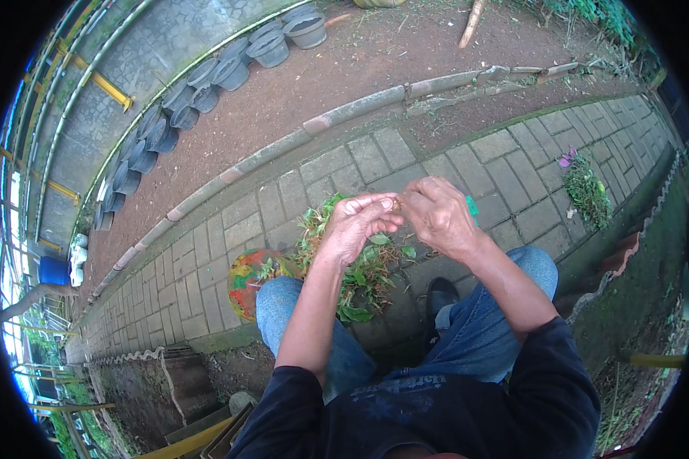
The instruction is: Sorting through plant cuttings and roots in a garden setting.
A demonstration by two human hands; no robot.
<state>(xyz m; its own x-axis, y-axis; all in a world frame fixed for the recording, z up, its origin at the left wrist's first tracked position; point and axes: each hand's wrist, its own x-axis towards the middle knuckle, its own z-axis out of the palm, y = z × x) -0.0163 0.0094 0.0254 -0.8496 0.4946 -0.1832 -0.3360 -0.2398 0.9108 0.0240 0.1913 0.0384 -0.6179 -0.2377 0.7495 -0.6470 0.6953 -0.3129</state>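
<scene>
My left hand (363, 224) pinches a small brown plant piece (397, 205) between thumb and fingers, too small to identify. Against that piece, my right hand (439, 213) has its fingers curled; its fingertips are mostly hidden, so its hold is unclear. Below both hands, a heap of uprooted leafy plants (373, 275) with tangled brown roots lies on the pavers between my feet. Something bright green (472, 210) shows partly behind my right hand. Beside my left knee is a round, paint-splashed object (246, 287) in red, yellow and green, with a leafy sprig on it.
Concrete pavers (235, 235) run along a low kerb (356, 112). Beyond it, several black plant pots (229, 73) line a soil bed (333, 72). A clump of pulled greenery (588, 192) with purple leaves lies at right, near a wavy-edged wall (626, 258).
</scene>
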